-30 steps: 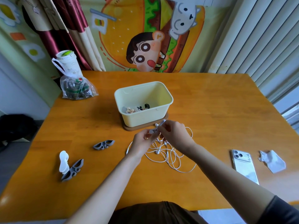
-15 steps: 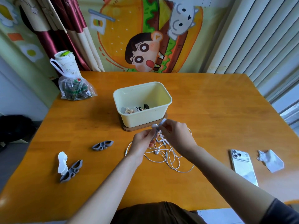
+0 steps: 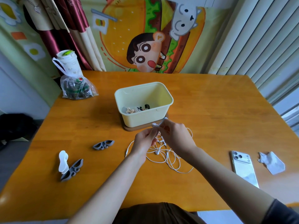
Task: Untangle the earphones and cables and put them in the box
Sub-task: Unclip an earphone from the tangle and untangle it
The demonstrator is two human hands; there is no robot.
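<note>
Head view.
A: Grip?
B: The left hand [image 3: 144, 141] and right hand [image 3: 176, 136] each pinch a raised strand of the white earphones [image 3: 157, 153]. Loose loops lie on the table [image 3: 210, 110] below and nearer than the pinch. The box [image 3: 145, 120] sits just beyond it.
A: Risk?
B: Pulling hard likely cinches the knot, and the hanging loops may snag.
A: Count?
B: One box, one tangle; how many sets, cannot tell. Left of the grip: two grey clips [image 3: 103, 145], one white clip [image 3: 63, 161]. Right: one phone [image 3: 242, 168], one tissue [image 3: 271, 162].
</note>
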